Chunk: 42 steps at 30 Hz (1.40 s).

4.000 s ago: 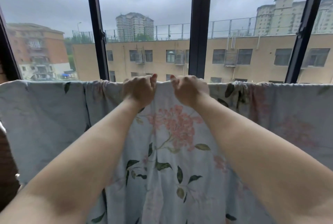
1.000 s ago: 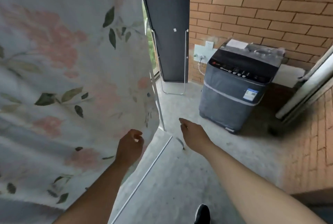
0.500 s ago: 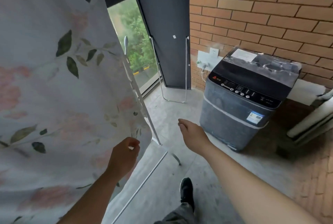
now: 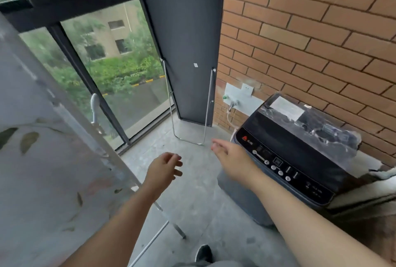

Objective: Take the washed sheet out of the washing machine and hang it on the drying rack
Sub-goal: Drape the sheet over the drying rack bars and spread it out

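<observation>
Above concrete floor, empty spread fingers.

The sheet is motion-blurred and cut off by the left and bottom edges, and it hides most of the drying rack. The washing machine panel labels are too small to read. A shoe is partly cut off below.

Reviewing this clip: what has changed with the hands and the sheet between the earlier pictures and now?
The left hand, pinching the floral sheet half a second ago, has let go and hangs open beside it. The right hand stays open and empty, nearer the dark grey washing machine. The sheet still hangs on the metal drying rack; the machine's lid stays shut.
</observation>
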Available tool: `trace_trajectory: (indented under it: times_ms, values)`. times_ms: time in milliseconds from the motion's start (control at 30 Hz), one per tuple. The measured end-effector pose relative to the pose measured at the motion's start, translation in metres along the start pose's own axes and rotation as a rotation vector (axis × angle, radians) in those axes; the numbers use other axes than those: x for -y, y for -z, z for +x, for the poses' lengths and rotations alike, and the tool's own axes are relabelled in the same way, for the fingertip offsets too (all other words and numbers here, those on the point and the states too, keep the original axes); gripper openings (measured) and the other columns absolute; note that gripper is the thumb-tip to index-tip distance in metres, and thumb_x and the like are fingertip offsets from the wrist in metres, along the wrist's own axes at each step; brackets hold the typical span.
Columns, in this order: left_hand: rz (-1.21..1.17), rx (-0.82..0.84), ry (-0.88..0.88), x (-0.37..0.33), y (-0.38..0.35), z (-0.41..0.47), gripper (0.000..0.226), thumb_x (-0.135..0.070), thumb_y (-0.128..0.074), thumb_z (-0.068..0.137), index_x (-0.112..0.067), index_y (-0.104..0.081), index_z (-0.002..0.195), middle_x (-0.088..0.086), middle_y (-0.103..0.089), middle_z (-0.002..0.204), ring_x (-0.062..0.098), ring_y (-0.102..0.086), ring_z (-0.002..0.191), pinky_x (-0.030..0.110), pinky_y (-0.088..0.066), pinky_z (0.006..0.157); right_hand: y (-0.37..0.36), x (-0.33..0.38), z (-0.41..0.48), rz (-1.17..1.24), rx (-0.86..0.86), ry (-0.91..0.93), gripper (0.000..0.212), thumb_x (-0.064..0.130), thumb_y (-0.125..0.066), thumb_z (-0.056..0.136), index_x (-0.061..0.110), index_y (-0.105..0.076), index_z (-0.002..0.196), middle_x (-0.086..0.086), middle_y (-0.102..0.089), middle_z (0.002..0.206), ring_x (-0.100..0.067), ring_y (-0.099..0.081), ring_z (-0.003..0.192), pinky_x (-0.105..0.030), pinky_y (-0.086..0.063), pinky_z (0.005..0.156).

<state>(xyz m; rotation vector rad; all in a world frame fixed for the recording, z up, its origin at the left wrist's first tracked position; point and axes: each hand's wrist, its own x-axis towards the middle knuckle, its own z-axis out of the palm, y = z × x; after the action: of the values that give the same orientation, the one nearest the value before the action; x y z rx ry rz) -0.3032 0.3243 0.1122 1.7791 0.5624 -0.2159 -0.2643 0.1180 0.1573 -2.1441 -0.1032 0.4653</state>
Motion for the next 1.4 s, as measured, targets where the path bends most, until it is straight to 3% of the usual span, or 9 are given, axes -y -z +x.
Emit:
trace_trajectory:
  times_ms: [167,300,433,667,867,1033,1133,1233,1400]
  values:
    - [0.061,-0.084,0.019,-0.04,-0.001,0.068,0.012,-0.028,-0.055,0.097,-0.021,-0.066,0.096,-0.003,-0.073,0.092,0.014,-0.072,0.071,0.035,-0.053,0.07,0.028,0.019,0.082,0.045,0.065,0.042,0.043,0.037,-0.045,0.104,0.015,-0.054,0.139,0.004,-0.059,0.137,-0.009,-0.053,0.127,-0.016,-0.038,0.096]
    - [0.254,-0.182,0.067,-0.053,0.006,0.119,0.011,-0.028,-0.056,0.095,-0.022,-0.065,0.095,-0.006,-0.071,0.093,0.008,-0.071,0.069,0.028,-0.05,0.061,0.033,0.027,0.17,0.029,0.131,0.112,0.042,0.039,-0.043,0.103,0.003,-0.063,0.111,-0.017,-0.066,0.113,-0.028,-0.062,0.107,-0.036,-0.048,0.096]
    - [0.599,-0.23,0.114,-0.058,0.026,0.138,0.022,-0.034,-0.052,0.096,-0.022,-0.062,0.11,-0.006,-0.067,0.109,0.015,-0.065,0.096,0.03,-0.051,0.079,0.013,0.049,0.248,-0.033,0.285,0.156,0.045,0.042,-0.044,0.102,0.001,-0.061,0.097,-0.015,-0.069,0.098,-0.029,-0.065,0.09,-0.036,-0.051,0.084]
    - [0.898,-0.279,0.378,-0.045,0.074,0.153,0.029,-0.038,-0.042,0.097,-0.022,-0.057,0.115,0.001,-0.061,0.116,0.027,-0.059,0.103,0.036,-0.047,0.084,-0.077,0.13,0.328,-0.181,0.646,0.296,0.049,0.039,-0.04,0.101,-0.007,-0.059,0.103,-0.024,-0.064,0.111,-0.037,-0.061,0.103,-0.043,-0.049,0.092]
    - [1.028,-0.383,0.508,-0.021,0.108,0.164,0.02,-0.031,-0.042,0.099,-0.018,-0.053,0.108,0.005,-0.061,0.111,0.028,-0.059,0.101,0.037,-0.038,0.079,-0.182,0.196,0.359,-0.445,0.9,0.477,0.052,0.038,-0.034,0.103,-0.006,-0.06,0.108,-0.02,-0.066,0.096,-0.034,-0.06,0.088,-0.041,-0.05,0.082]
    - [0.951,-0.453,0.687,-0.017,0.116,0.171,0.015,-0.026,-0.045,0.096,-0.022,-0.05,0.109,0.002,-0.059,0.111,0.027,-0.056,0.106,0.039,-0.034,0.088,-0.263,0.246,0.366,-0.631,1.096,0.593,0.051,0.036,-0.032,0.104,-0.008,-0.056,0.09,-0.016,-0.051,0.079,-0.023,-0.042,0.069,-0.034,-0.029,0.063]
    - [0.836,-0.445,0.812,-0.018,0.12,0.171,0.019,-0.023,-0.046,0.093,-0.022,-0.05,0.112,0.001,-0.058,0.114,0.026,-0.055,0.109,0.04,-0.034,0.091,-0.303,0.261,0.365,-0.678,1.19,0.615,0.052,0.037,-0.034,0.103,-0.006,-0.059,0.089,-0.025,-0.066,0.101,-0.029,-0.054,0.075,-0.035,-0.041,0.067]
    - [0.602,-0.502,0.921,-0.016,0.126,0.171,0.019,-0.031,-0.044,0.096,-0.023,-0.054,0.111,0.001,-0.059,0.117,0.026,-0.056,0.111,0.037,-0.036,0.091,-0.349,0.269,0.357,-0.795,1.322,0.685,0.053,0.039,-0.034,0.103,-0.005,-0.063,0.095,-0.019,-0.067,0.099,-0.033,-0.061,0.09,-0.035,-0.046,0.076]
    - [0.0,-0.72,1.13,-0.004,0.146,0.182,0.019,-0.039,-0.046,0.092,-0.023,-0.056,0.09,-0.005,-0.06,0.093,0.022,-0.059,0.093,0.031,-0.04,0.073,-0.414,0.28,0.342,-0.996,1.583,0.834,0.039,0.037,-0.033,0.103,0.011,-0.05,0.081,-0.009,-0.054,0.083,-0.025,-0.051,0.08,-0.032,-0.037,0.07]
